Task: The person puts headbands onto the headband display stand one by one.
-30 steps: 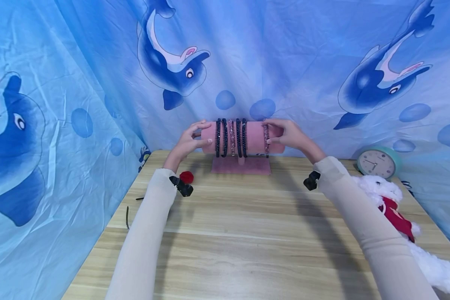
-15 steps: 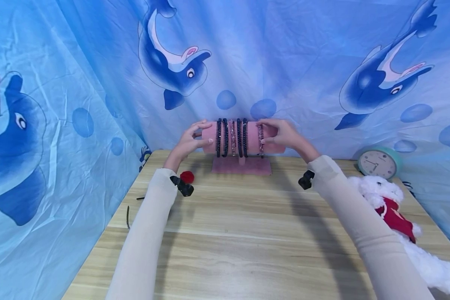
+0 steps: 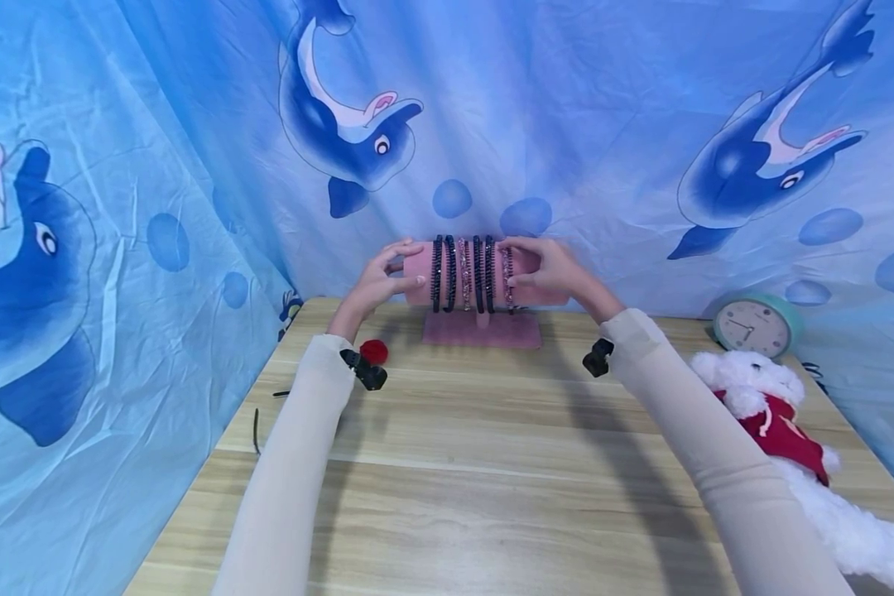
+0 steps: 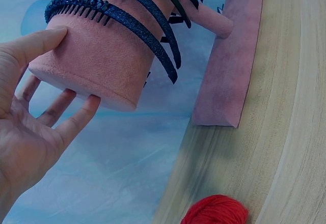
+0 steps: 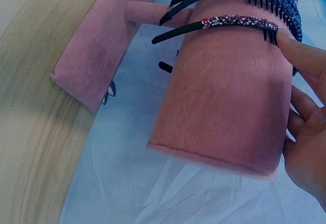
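Observation:
A pink velvet headband stand [image 3: 417, 294] with a horizontal roll is at the back of the table. My left hand [image 3: 372, 277] steadies the roll's left end, its thumb on the velvet [image 4: 102, 61] and other fingers against the end. With my right hand [image 3: 555, 269] I pinch a headband [image 5: 239, 21] set with pink and silver stones, thumb at its comb teeth. It sits on the roll just right of several dark blue glittery headbands [image 4: 127, 23]. Among those is another pink sparkly headband [image 3: 463, 277]. The right end of the roll shows bare velvet.
A red yarn ball [image 3: 374, 352] lies by my left wrist. Thin black strips [image 3: 257, 430] lie near the table's left edge. At right are a mint-green clock [image 3: 752, 327] and a white plush toy [image 3: 748, 377] in red clothing. A dolphin-print curtain [image 3: 603, 124] hangs behind.
My right hand has slid the pink and silver headband left along the roll, up close to the dark blue ones. The left hand has stayed at the roll's left end.

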Available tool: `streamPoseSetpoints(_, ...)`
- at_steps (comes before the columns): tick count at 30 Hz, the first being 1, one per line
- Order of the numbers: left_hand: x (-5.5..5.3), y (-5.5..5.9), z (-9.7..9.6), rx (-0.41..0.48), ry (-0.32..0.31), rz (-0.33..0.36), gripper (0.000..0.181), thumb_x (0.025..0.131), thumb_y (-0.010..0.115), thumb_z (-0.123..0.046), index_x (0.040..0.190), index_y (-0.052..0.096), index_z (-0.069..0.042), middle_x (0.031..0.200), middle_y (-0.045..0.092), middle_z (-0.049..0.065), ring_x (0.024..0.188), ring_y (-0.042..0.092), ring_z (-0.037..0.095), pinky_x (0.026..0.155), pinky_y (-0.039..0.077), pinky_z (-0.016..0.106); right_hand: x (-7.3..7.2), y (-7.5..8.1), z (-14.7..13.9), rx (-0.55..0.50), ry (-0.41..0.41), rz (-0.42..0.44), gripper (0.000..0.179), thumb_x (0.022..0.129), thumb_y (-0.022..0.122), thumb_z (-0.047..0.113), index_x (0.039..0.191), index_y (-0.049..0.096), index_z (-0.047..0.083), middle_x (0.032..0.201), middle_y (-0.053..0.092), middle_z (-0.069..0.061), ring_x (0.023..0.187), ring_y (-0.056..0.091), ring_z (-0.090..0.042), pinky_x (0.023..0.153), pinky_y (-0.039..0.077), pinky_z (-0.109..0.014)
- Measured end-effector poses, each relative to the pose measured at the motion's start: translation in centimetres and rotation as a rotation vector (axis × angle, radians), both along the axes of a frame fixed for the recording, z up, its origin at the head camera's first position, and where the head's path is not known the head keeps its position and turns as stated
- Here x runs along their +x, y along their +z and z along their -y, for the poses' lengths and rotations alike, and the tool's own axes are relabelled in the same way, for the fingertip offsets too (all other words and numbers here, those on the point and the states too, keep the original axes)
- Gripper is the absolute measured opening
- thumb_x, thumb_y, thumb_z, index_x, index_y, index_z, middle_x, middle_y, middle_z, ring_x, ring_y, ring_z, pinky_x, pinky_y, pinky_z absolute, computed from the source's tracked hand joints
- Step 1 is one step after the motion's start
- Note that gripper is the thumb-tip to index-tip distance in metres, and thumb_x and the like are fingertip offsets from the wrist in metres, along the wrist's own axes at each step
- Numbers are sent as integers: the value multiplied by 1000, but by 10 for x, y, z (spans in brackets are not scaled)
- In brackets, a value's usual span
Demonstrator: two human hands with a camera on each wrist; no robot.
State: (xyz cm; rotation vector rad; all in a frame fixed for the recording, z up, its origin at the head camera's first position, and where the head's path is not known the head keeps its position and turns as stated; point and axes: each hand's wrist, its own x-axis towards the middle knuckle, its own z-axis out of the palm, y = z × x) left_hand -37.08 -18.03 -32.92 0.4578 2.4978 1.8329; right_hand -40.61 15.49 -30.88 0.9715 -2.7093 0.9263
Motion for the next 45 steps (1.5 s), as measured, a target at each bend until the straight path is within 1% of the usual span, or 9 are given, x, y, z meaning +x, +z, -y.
streamPoseSetpoints(5, 3, 1, 0, -11, -1, -9, 65, 93, 73, -7, 152, 48, -11, 170, 22, 2, 150, 34, 39, 114, 46, 53, 2, 1, 4, 19, -20, 7, 68, 84, 84, 15, 146, 57, 20, 152, 53, -17, 130, 55, -38, 111, 45, -54)
streamPoseSetpoints(12, 8, 4, -3, -13, 7, 1, 64, 93, 73, -9, 152, 48, -11, 170, 22, 1, 150, 34, 38, 115, 45, 52, 3, -1, 6, -8, 20, 5, 70, 85, 83, 11, 148, 54, 13, 153, 52, -16, 136, 52, -39, 117, 40, -54)
streamPoseSetpoints(18, 10, 4, -3, -12, 10, -8, 64, 93, 72, -7, 152, 48, -10, 170, 22, 3, 149, 35, 39, 115, 46, 52, 5, -2, 4, -7, 32, 1, 79, 85, 82, 10, 154, 45, 14, 156, 47, -17, 138, 49, -40, 117, 40, -56)
streamPoseSetpoints(22, 12, 4, -2, -20, 21, -19, 65, 93, 72, -5, 152, 46, -9, 170, 21, 4, 149, 35, 40, 114, 46, 52, 4, -6, 0, -3, 41, -42, 76, 85, 82, 10, 152, 47, 10, 156, 46, -20, 141, 46, -43, 120, 37, -56)
streamPoseSetpoints(27, 16, 6, 0, -40, 14, -69, 64, 93, 71, -4, 152, 45, -5, 170, 20, 10, 146, 36, 45, 116, 43, 55, 5, -10, -9, -51, 75, -109, 65, 84, 81, 5, 144, 55, 1, 153, 48, -23, 148, 37, -43, 126, 25, -56)
streamPoseSetpoints(32, 10, -4, 13, -69, 17, -136, 60, 95, 70, -3, 150, 48, -6, 167, 28, 12, 141, 44, 46, 111, 48, 57, 10, -12, -20, -36, 17, -140, 58, 87, 80, 8, 141, 60, 5, 153, 48, -24, 145, 39, -43, 124, 28, -60)
streamPoseSetpoints(36, 11, -12, 31, -140, 44, -154, 53, 96, 69, -5, 146, 53, -9, 158, 45, 13, 131, 56, 43, 103, 55, 54, 12, -16, -24, -17, -21, -169, 57, 88, 80, 13, 142, 61, 9, 153, 48, -22, 145, 40, -42, 123, 29, -62)
streamPoseSetpoints(40, 24, -10, 49, -274, 35, -154, 45, 97, 66, -4, 141, 55, -3, 148, 53, 21, 128, 57, 44, 104, 54, 54, 12, -19, -28, -19, -36, -186, 57, 89, 80, 15, 142, 60, 11, 153, 49, -21, 145, 40, -42, 121, 30, -63)
streamPoseSetpoints(45, 41, -11, 70, -440, -2, -125, 40, 98, 65, -6, 137, 59, 0, 141, 58, 23, 125, 59, 43, 101, 55, 54, 15, -18, -35, -24, -49, -178, 59, 87, 82, 16, 142, 60, 10, 153, 49, -21, 144, 41, -43, 122, 29, -63)
